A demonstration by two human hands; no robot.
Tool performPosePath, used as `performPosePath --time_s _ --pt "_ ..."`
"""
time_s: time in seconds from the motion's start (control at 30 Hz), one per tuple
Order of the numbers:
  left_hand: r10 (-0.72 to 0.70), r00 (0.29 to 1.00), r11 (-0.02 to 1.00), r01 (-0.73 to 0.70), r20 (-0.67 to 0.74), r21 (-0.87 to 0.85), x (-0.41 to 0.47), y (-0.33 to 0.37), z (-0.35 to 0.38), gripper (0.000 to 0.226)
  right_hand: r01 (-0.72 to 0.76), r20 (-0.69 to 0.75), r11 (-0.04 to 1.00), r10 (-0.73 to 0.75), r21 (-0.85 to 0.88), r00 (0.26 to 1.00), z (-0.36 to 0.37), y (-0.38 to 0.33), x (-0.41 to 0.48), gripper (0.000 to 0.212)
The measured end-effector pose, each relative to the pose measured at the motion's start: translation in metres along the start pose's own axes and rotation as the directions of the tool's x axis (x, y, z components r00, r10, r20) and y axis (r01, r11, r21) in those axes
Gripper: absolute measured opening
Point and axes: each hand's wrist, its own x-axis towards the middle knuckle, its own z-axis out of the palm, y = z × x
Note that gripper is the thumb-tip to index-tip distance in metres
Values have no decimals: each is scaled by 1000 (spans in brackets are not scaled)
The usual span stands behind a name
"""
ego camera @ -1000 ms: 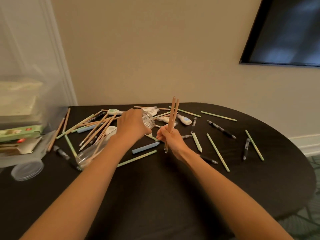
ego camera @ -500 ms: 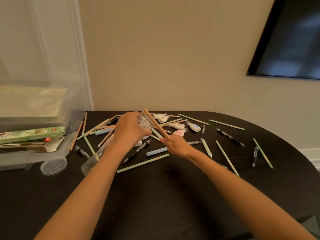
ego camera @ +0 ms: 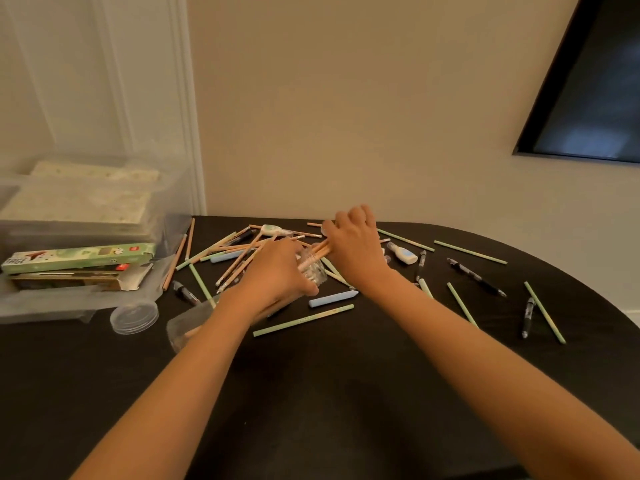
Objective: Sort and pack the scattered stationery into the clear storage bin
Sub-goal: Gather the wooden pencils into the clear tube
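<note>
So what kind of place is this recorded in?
Probably a home or hotel-style room, not a lab: a dark rounded table against a beige wall, white door trim at left, a dark wall-mounted screen upper right.

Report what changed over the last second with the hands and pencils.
The right hand swung its wooden pencils from upright down toward the left, ends now at the mouth of the clear jar. The left hand keeps gripping that jar. The clear storage bin and round lid stayed put.
</note>
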Motion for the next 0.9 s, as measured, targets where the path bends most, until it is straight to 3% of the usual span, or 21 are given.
performPosePath --time_s 0.03,0.07,0.13,0.2,0.27,0.37,0.43,0.57,0.67,0.73,0.9 --pt "-11 1000 1000 10 -8 -18 0 -1 0 56 -86 -24 993 88 80 996 1 -4 3 39" --pt "-27 999 999 27 -20 -26 1 -4 0 55 -175 59 965 166 196 984 1 -7 5 42" --pt "-66 997 998 66 -50 -11 3 -11 -2 51 -370 362 758 189 537 913 -2 -11 9 39" --pt "-100 991 995 102 -86 13 5 -18 -4 48 -451 524 482 -21 751 851 -4 -14 10 31" --pt "-123 986 992 127 -111 29 10 -25 -6 51 -444 554 395 -230 804 800 -11 -20 9 39" --pt "-165 978 985 171 -130 33 17 -35 -9 54 -392 600 492 -392 777 697 -9 -25 16 60" --pt "-194 969 979 202 -151 39 22 -44 -13 55 -415 608 468 -407 780 682 -2 -30 27 64" --pt "-272 935 957 288 -226 39 38 -65 -25 56 -568 639 334 -160 752 752 28 -42 54 42" --pt "-341 910 937 350 -235 -5 53 -82 -39 59 -741 759 290 70 605 647 63 -53 74 27" --pt "-372 898 927 375 -235 -32 62 -94 -46 56 -761 783 357 113 542 611 83 -68 84 23" --pt "-408 879 908 419 -245 -9 78 -111 -50 55 -689 708 545 225 478 669 118 -100 101 39"
